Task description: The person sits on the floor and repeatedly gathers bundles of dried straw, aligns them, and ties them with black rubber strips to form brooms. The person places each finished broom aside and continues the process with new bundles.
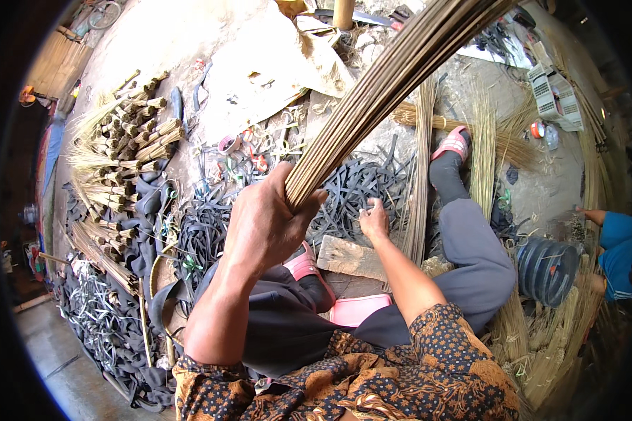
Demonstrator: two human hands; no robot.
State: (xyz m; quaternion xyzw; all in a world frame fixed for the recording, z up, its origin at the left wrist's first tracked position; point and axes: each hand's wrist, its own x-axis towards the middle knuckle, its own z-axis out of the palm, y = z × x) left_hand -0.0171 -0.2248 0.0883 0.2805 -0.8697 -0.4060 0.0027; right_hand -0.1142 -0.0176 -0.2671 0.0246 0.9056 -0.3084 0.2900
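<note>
Left hand [263, 217] closes firmly around the lower end of a thick bundle of thin brown sticks [386, 98], thumb and fingers folded against it. On my feed the bundle slants from that fist up and to the right, held in the air over the floor [154, 45], and its far end runs out past the top edge of view.

Right hand [374, 219] is well apart from the bundle, to the right of the fist, near a heap of black strips [358, 189]. Its fingers are partly curled; I cannot tell whether it pinches anything. A wooden block [350, 257] lies just below it.

As for containers, I see a large clear bluish plastic jug [546, 272] lying on its side at the right, near a co-worker's blue shorts [619, 259]; I cannot make out what it holds. Farther up on that side is a white slotted plastic crate [555, 98], its contents too small for me to tell, with a small clear bottle [551, 137] near it. At the left, many smaller stick bundles [130, 133] lie piled together.
</note>
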